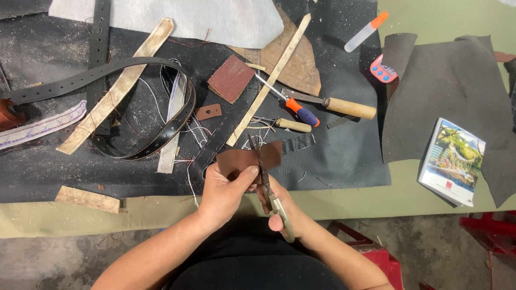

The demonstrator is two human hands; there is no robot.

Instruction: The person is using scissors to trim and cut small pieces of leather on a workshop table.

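Note:
My left hand point(226, 190) pinches a small brown leather piece point(239, 159) by its near edge, just above the table's front edge. My right hand point(279, 207) grips a pair of scissors point(267, 185) by the handles. The blades point away from me and are set into the leather piece, near its middle. Both hands sit close together, thumbs almost touching.
A black mat point(333, 156) covers the green table point(408, 196). On it lie a black belt point(161, 131), pale strips point(115, 88), a screwdriver point(293, 107), wooden-handled tools point(338, 104), a sandpaper square point(231, 78). Dark leather sheets point(446, 91) and a booklet point(451, 161) lie right. A red stool point(376, 255) stands below.

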